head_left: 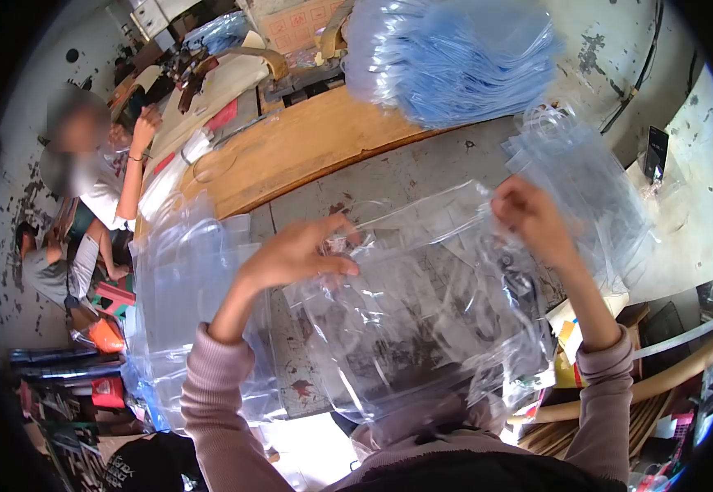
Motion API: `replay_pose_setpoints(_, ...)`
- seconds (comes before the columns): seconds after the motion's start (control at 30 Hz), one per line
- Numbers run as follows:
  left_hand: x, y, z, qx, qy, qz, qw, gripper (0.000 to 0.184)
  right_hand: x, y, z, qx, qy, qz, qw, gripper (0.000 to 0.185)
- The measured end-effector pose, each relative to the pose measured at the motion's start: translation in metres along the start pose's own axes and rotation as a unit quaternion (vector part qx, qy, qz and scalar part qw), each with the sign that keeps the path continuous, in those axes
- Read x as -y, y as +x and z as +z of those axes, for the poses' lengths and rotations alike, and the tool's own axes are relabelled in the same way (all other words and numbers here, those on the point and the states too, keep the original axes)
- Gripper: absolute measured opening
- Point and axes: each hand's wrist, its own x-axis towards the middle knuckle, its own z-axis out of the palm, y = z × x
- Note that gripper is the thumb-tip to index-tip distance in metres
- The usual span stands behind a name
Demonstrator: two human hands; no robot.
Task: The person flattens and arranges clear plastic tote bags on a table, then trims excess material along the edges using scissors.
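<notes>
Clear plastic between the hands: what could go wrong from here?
The clear plastic is creased, and the left hand's thumb and fingers stand apart, so that side could slip or fold over.

The right hand appears close to the bag pile, so it might snag or drag a loose bag.

The blue stack looks loose and uneven near the edge of the wooden board, so a knock could send sheets sliding.

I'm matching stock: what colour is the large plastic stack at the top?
The large stack is translucent blue, head view.
</notes>
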Motion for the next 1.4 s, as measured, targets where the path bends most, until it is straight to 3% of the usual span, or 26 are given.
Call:
replay_pose_setpoints(0.03, 0.001, 0.004, -0.001, 0.027, 0.064, -0.05, 0.996, 0.063, -0.011, 0.001, 0.007, 0.015, -0.106, 0.005, 0.994, 0.012)
replay_pose_setpoints(0.07, 0.002, 0.008, 0.0, 0.054, 0.128, -0.098, 0.985, 0.068, -0.021, -0.001, 0.016, 0.015, -0.112, 0.002, 0.994, 0.012)
replay_pose_setpoints(0.1, 0.002, 0.005, 0.01, 0.053, 0.129, -0.093, 0.986, 0.068, -0.031, -0.006, 0.029, -0.057, -0.238, -0.079, 0.966, 0.017)
replay_pose_setpoints(0.13, 0.003, -0.002, 0.027, -0.02, 0.309, -0.026, 0.951, 0.076, -0.03, -0.006, 0.038, -0.129, -0.357, -0.157, 0.912, 0.022)
replay_pose_setpoints(0.17, 0.001, -0.004, 0.039, -0.092, 0.474, 0.041, 0.875, 0.085, -0.021, -0.007, 0.038, -0.131, -0.358, -0.157, 0.911, 0.022)
replay_pose_setpoints(0.23, -0.009, 0.001, 0.055, -0.078, 0.437, 0.068, 0.893, 0.092, 0.01, -0.014, 0.041, -0.131, -0.535, -0.197, 0.811, 0.039)
replay_pose_setpoints(0.27, -0.004, 0.006, 0.071, -0.108, 0.396, 0.119, 0.904, 0.09, 0.016, -0.015, 0.05, -0.129, -0.535, -0.194, 0.812, 0.039)
replay_pose_setpoints(0.3, 0.002, 0.01, 0.085, -0.138, 0.352, 0.169, 0.91, 0.089, 0.021, -0.015, 0.059, -0.069, -0.532, -0.254, 0.805, 0.047)
replay_pose_setpoints(0.33, 0.008, 0.013, 0.095, -0.136, 0.35, 0.17, 0.911, 0.089, 0.022, -0.015, 0.063, -0.011, -0.526, -0.312, 0.791, 0.056)
replay_pose_setpoints(0.37, 0.014, 0.016, 0.104, -0.124, 0.364, 0.149, 0.911, 0.086, 0.013, -0.016, 0.067, -0.01, -0.526, -0.309, 0.792, 0.056)
replay_pose_setpoints(0.43, 0.017, 0.015, 0.109, -0.109, 0.378, 0.129, 0.91, 0.084, -0.009, -0.013, 0.078, 0.107, -0.488, -0.3, 0.813, 0.069)
replay_pose_setpoints(0.53, 0.017, 0.01, 0.107, -0.092, 0.375, 0.073, 0.92, 0.081, -0.024, -0.006, 0.07, 0.106, -0.412, -0.271, 0.864, 0.074)
replay_pose_setpoints(0.63, 0.019, 0.008, 0.104, -0.08, 0.372, 0.049, 0.923, 0.079, -0.02, -0.006, 0.068, 0.1, -0.393, -0.248, 0.88, 0.073)
replay_pose_setpoints(0.67, 0.021, 0.006, 0.102, -0.086, 0.355, 0.05, 0.93, 0.079, -0.015, -0.005, 0.062, 0.103, -0.39, -0.247, 0.881, 0.073)
replay_pose_setpoints(0.73, 0.025, 0.003, 0.1, -0.087, 0.336, 0.044, 0.937, 0.079, -0.01, -0.004, 0.049, 0.098, -0.496, -0.225, 0.833, 0.076)
replay_pose_setpoints(0.97, 0.023, 0.003, 0.098, -0.086, 0.341, 0.04, 0.935, 0.076, -0.033, -0.002, 0.043, 0.082, -0.411, -0.2, 0.886, 0.088)
replay_pose_setpoints(1.17, 0.031, -0.008, 0.099, -0.146, 0.4, 0.055, 0.903, 0.073, -0.056, 0.006, 0.04, 0.084, -0.436, -0.196, 0.874, 0.074)
replay_pose_setpoints(1.23, 0.04, -0.015, 0.091, -0.211, 0.403, -0.002, 0.89, 0.071, -0.056, 0.012, 0.032, 0.117, -0.36, -0.173, 0.909, 0.063)
replay_pose_setpoints(1.37, 0.047, -0.03, 0.074, -0.268, 0.412, 0.027, 0.87, 0.063, -0.06, 0.013, 0.033, 0.079, -0.303, -0.165, 0.935, 0.064)
replay_pose_setpoints(1.4, 0.042, -0.032, 0.069, -0.267, 0.328, 0.036, 0.905, 0.059, -0.059, 0.014, 0.033, 0.069, -0.284, -0.149, 0.945, 0.063)
